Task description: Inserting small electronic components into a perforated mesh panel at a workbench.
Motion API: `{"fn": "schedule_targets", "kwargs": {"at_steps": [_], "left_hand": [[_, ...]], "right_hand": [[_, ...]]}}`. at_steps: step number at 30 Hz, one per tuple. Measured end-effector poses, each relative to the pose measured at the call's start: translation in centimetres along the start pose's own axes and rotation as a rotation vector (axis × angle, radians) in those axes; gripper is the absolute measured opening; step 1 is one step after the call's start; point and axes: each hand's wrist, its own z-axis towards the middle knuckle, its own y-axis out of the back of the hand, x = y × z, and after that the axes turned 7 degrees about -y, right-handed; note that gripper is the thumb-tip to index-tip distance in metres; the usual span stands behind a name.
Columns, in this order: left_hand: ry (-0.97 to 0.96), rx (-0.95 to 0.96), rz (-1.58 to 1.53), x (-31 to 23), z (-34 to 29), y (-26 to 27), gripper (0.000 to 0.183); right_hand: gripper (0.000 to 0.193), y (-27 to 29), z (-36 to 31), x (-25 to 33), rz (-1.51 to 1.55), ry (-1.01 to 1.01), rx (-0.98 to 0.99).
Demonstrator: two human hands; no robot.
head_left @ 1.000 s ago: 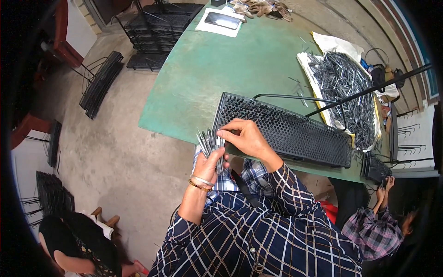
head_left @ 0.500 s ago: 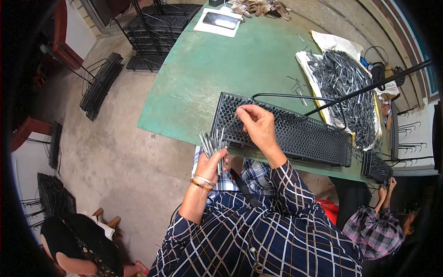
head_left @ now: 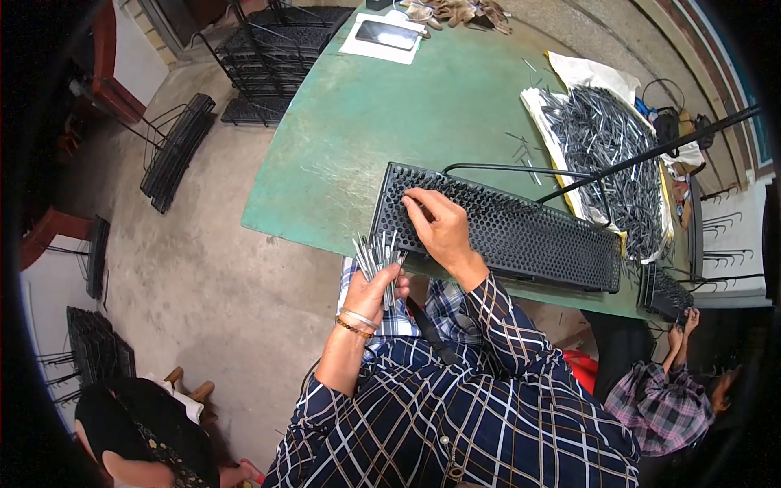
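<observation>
My left hand is closed round a bundle of thin grey metal rods, their ends fanning upward just off the table's near edge. Beside it lies a long black rack full of small round holes, slanting along that edge. Dark stubs stand up from the holes at its left end. Over that end is my right hand, thumb and forefinger pinched together low against the holes. Whatever those fingertips hold is too small or hidden to make out. A black wire frame rises from the rack's far side.
An open white sack heaped with dark rods lies on the green table, loose rods beside it. A phone and gloves are at the back. Similar racks stand on the floor. Two other people sit nearby.
My right hand has moved slightly left and down onto the rack; the thin rod that showed beneath its fingertips is no longer visible. My left hand and its bundle have hardly moved.
</observation>
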Motion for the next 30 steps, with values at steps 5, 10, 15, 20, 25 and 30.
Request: {"fn": "schedule_targets", "kwargs": {"at_steps": [5, 10, 15, 20, 25, 30], "left_hand": [[0.018, -0.009, -0.031, 0.0, 0.0, 0.0, 0.014], [0.035, -0.023, -0.042, -0.2, 0.0, -0.1, 0.016], [0.001, -0.029, -0.039, -0.3, -0.1, -0.3, 0.016], [-0.034, -0.046, -0.059, -0.5, -0.1, -0.3, 0.017], [-0.054, -0.039, -0.057, -0.5, 0.0, -0.6, 0.018], [-0.011, -0.042, -0.041, -0.2, -0.2, -0.5, 0.018]], "right_hand": [[0.011, 0.3, 0.2, 0.9, -0.139, 0.128, 0.012], [0.011, 0.3, 0.1, 0.7, -0.172, 0.115, 0.024], [0.013, 0.3, -0.6, 0.6, -0.270, 0.134, 0.100], [0.017, 2.2, -1.5, 2.6, -0.022, -0.265, 0.482], [0.019, 2.6, -2.5, 2.3, 0.398, -0.604, 0.517], [0.017, 2.3, -0.8, 1.5, 0.289, -0.384, 0.112]]}}
